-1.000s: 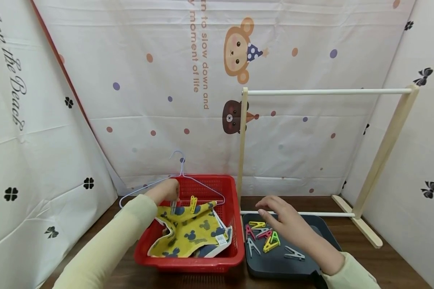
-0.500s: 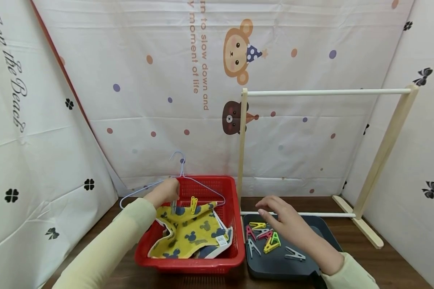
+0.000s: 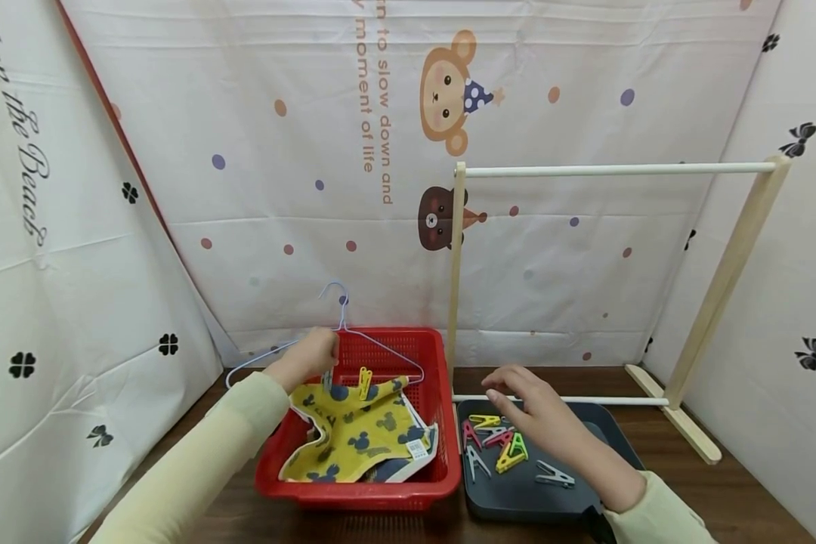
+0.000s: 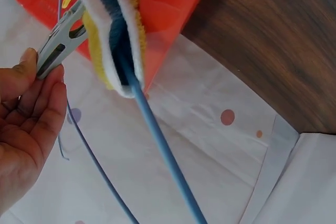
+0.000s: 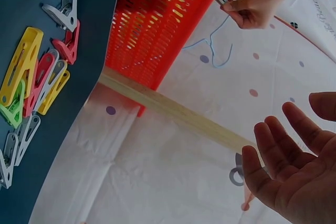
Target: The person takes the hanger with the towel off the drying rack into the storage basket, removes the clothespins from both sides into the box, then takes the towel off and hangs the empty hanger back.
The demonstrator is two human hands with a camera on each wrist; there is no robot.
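Note:
In the head view my left hand (image 3: pixel 306 357) is over the red basket's left side. Its thumb and fingers pinch a grey clothespin (image 4: pixel 64 38) at the cloth's upper edge, as the left wrist view shows. The yellow cloth (image 3: pixel 370 423) with blue mouse-head prints is folded over the bottom bar of a light-blue hanger (image 4: pixel 164 142). A yellow clothespin (image 3: pixel 365 384) grips the same edge further right. My right hand (image 3: pixel 551 423) hovers over the dark tray (image 3: pixel 510 502), fingers apart and slightly bent, holding nothing.
The red basket (image 3: pixel 374 493) holds the hanging cloth's lower part. Several loose clothespins (image 3: pixel 510 455) in yellow, pink, green and grey lie in the tray. Behind the tray stands a wooden rack with a white top rail (image 3: pixel 619 171). Printed white fabric (image 3: pixel 279 211) encloses the table.
My left wrist has shifted slightly to the left, with the fingers still at the grey clothespin. The right hand, cloth and hanger look the same.

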